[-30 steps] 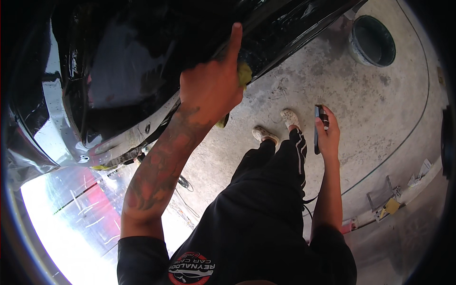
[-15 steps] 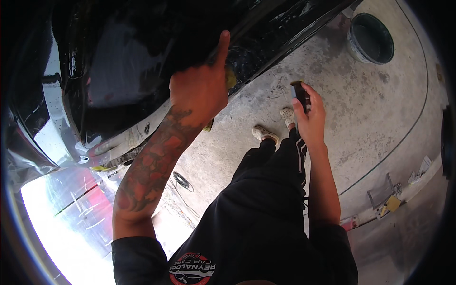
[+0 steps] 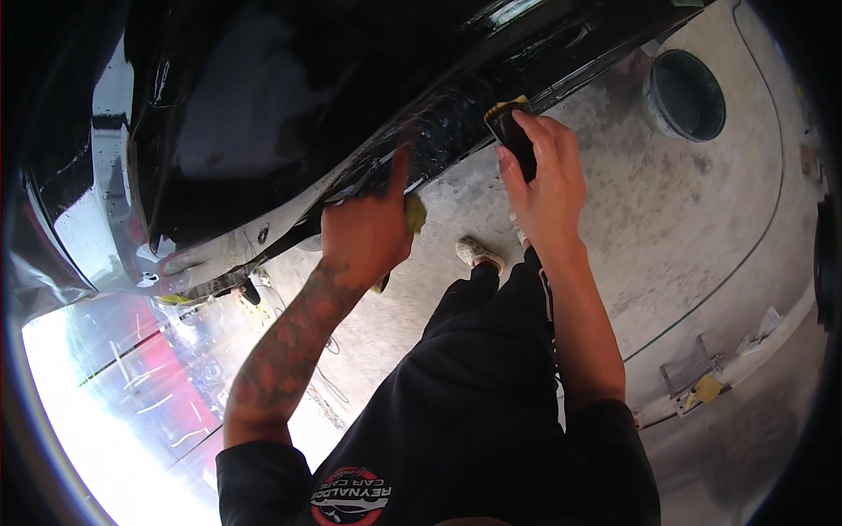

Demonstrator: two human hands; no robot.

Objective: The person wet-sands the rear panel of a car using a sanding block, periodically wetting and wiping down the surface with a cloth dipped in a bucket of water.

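A glossy black car body [image 3: 254, 114] fills the far left, its lower edge slanting up to the right. My left hand [image 3: 367, 235] has its index finger stretched out, the tip blurred at the lower dark panel [image 3: 443, 131]. Its other fingers are curled round a yellow-green cloth [image 3: 415, 215], which pokes out on the right side; most of it is hidden. My right hand [image 3: 554, 188] grips a small black block [image 3: 516, 145] with a yellow layer along its far end. That end is close to the panel's lower edge; I cannot tell whether it touches.
A dark round bucket [image 3: 686, 96] stands on the stained concrete floor [image 3: 649, 228] at the far right. A thin hose or cable [image 3: 702, 302] curves along the right. Metal pieces and a yellow item [image 3: 702, 390] lie at the lower right. My shoe [image 3: 479, 252] is below the car's edge.
My right hand has moved up and left with the black block, toward the car's lower edge. My left hand has come down toward me, finger still stretched out.
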